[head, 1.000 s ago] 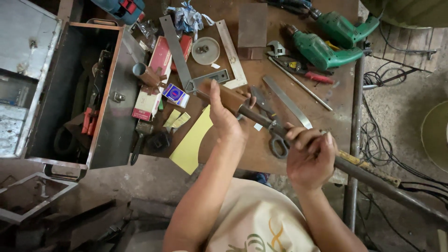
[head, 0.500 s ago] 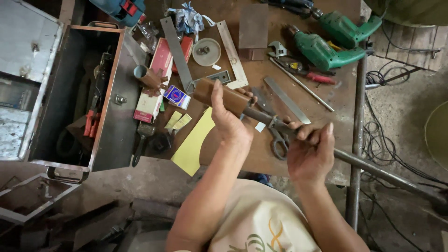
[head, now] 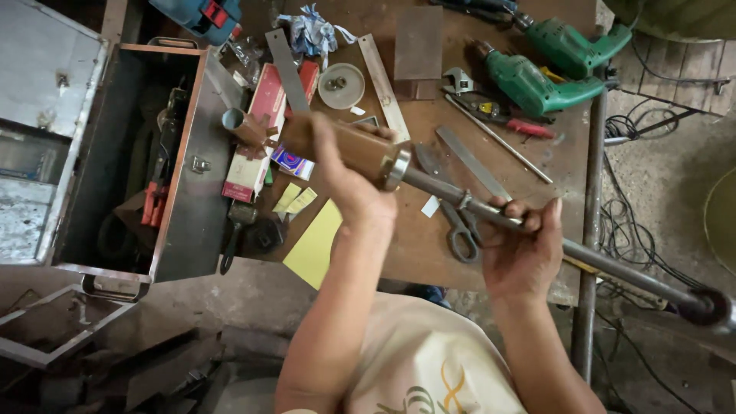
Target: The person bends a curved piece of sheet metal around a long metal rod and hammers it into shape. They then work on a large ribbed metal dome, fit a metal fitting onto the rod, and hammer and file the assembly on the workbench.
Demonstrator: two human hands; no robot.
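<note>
Brown metal tube (head: 337,144) on a long steel rod (head: 491,212) hangs above the cluttered workbench (head: 567,165) — left hand (head: 349,180) wrapped around the tube, right hand (head: 521,245) clenched on the rod.

A cluttered brown workbench (head: 567,165) stands on a grey concrete floor (head: 667,184); an open metal toolbox (head: 188,207) sits beside it.

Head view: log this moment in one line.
left hand: grips brown cylinder | right hand: grips rod | both above bench | scissors beneath
</note>
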